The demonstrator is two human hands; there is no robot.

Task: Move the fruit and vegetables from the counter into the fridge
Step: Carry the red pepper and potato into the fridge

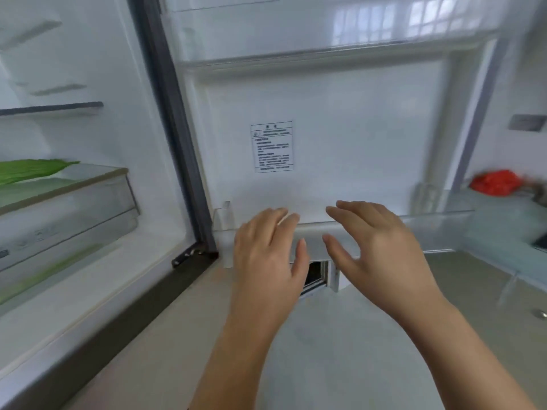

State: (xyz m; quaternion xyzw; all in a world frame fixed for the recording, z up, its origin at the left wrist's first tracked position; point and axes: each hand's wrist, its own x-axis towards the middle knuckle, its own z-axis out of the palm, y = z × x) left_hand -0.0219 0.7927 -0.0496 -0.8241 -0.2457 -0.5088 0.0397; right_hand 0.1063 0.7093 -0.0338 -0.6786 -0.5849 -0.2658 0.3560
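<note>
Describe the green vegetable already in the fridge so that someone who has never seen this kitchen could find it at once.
Start at the open fridge compartment, left of the swung-open door that both empty hands face. Inside, look at the glass shelf just above the clear drawers. The leafy green vegetable lies flat on that shelf at the far left, its pointed tip aimed towards the door; it is the only bright green thing on the shelves.

A long green leafy vegetable (29, 170) lies on the glass fridge shelf (74, 184), left of the open white fridge door (340, 137).
</note>
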